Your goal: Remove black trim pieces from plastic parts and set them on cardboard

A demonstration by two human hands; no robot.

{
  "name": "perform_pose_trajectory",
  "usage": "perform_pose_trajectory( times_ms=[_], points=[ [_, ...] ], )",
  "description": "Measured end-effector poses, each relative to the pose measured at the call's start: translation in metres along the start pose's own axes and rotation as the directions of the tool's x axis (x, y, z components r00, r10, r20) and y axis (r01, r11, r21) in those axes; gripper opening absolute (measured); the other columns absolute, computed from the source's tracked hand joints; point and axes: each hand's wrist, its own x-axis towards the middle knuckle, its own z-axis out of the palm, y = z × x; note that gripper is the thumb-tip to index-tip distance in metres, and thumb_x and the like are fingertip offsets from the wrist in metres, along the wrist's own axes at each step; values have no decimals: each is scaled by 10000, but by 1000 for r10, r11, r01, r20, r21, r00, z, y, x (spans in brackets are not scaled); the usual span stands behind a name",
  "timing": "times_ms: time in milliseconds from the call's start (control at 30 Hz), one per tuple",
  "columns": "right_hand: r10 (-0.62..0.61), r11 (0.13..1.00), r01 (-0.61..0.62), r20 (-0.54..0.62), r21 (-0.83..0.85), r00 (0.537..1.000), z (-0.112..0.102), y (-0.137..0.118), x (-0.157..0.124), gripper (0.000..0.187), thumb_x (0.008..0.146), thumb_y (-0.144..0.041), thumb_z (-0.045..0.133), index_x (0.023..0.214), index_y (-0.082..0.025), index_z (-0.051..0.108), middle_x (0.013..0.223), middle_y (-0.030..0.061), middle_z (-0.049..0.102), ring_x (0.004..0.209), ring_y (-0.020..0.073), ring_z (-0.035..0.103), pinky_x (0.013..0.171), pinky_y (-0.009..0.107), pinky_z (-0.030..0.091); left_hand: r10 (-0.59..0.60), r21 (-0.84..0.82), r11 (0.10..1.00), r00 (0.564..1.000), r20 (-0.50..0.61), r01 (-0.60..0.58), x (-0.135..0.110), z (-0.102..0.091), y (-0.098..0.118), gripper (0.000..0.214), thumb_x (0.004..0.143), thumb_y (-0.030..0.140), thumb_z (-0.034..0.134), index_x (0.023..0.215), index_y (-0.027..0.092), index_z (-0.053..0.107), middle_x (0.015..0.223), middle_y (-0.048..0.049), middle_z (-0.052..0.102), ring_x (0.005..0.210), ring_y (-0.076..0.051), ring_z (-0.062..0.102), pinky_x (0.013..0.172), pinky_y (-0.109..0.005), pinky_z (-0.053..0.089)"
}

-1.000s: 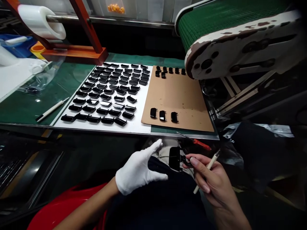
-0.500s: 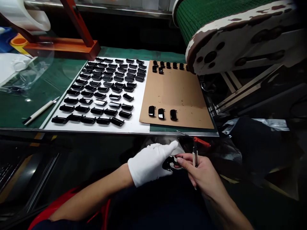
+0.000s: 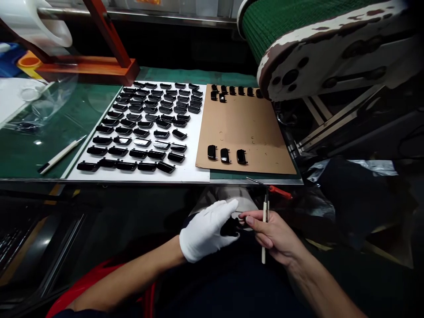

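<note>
My left hand (image 3: 207,229), in a white glove, is closed around a small glossy black plastic part (image 3: 231,226) held over my lap. My bare right hand (image 3: 273,234) pinches the same part's right end with thumb and forefinger. A thin cream-handled tool (image 3: 264,229) stands upright, tucked between the right hand's fingers. Most of the part is hidden by the glove.
On the green bench, a white sheet (image 3: 188,174) carries several rows of black parts. A brown cardboard sheet (image 3: 251,128) bears three parts near its front and a row at the back. Red-handled tweezers (image 3: 273,189) lie at the bench edge. A green conveyor belt (image 3: 298,26) rises at right.
The black part, earlier held out in my right fingers, is now gripped in the gloved left hand. The cream tool has swung from slanted to upright.
</note>
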Motion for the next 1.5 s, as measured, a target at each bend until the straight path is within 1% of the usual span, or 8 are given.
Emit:
perform_pose_trajectory(
  times_ms=[267,467,733,1033,1167,1300,1367,1500],
  points=[
    [31,988,-67,241,140,970,7,11,24,365,581,-432,814,724,-121,686,609,34,663,269,-54,231,301,131,103,-5,22,1000,998,-69,7,-6,-15,7,671,833,315,622,1394,189,275,1238,-123,619,1176,-254,568,1015,-387,465],
    [-18,989,-46,429,139,903,29,14,36,492,516,-578,779,717,-154,630,363,-113,384,232,-12,176,270,143,173,285,12,958,959,5,-285,18,-63,17,724,850,326,602,1424,169,190,1267,-148,597,1183,-237,563,1106,-434,344],
    [-282,933,277,12,-231,959,17,-15,34,416,730,-544,621,808,-140,681,518,-7,585,262,45,349,292,191,170,86,331,939,995,48,-97,33,-47,-7,514,775,204,630,1248,140,439,1126,-142,677,1032,-274,656,956,-412,512],
    [-561,627,224,-232,-746,795,26,-6,14,219,709,-144,560,791,-243,738,649,81,719,594,237,654,550,289,396,-258,512,844,958,126,160,42,16,-2,498,681,31,552,1169,130,570,1107,-134,692,1045,-325,645,791,-401,593],
    [-591,624,177,-312,-761,744,-35,-17,8,301,753,-238,578,1018,-282,715,833,60,754,685,232,684,633,292,462,-351,368,878,934,60,306,49,8,-6,486,768,169,597,1246,166,511,1170,-125,660,1037,-311,652,748,-397,607],
    [-546,629,-326,-699,-706,463,-150,-44,-13,533,775,-585,540,1140,-216,660,776,141,726,677,322,661,597,382,441,-258,85,962,966,-31,259,56,-13,-8,593,809,306,629,1351,244,397,1255,-66,613,1062,-229,646,856,-306,578],
    [-537,604,-420,-735,-677,413,-188,-53,-21,702,785,-606,498,1287,-117,535,867,243,697,720,397,648,610,451,417,-228,19,973,970,-90,230,61,-22,-4,644,810,356,649,1379,239,370,1275,-66,599,1107,-228,619,942,-319,531],
    [-610,557,-284,-616,-781,498,-186,-53,-23,618,910,-547,211,1223,-150,565,726,140,666,642,276,644,585,377,451,-255,-74,967,948,-189,246,70,-32,5,702,768,322,713,1381,231,383,1256,-53,612,1101,-203,621,1000,-296,483]
  ],
)
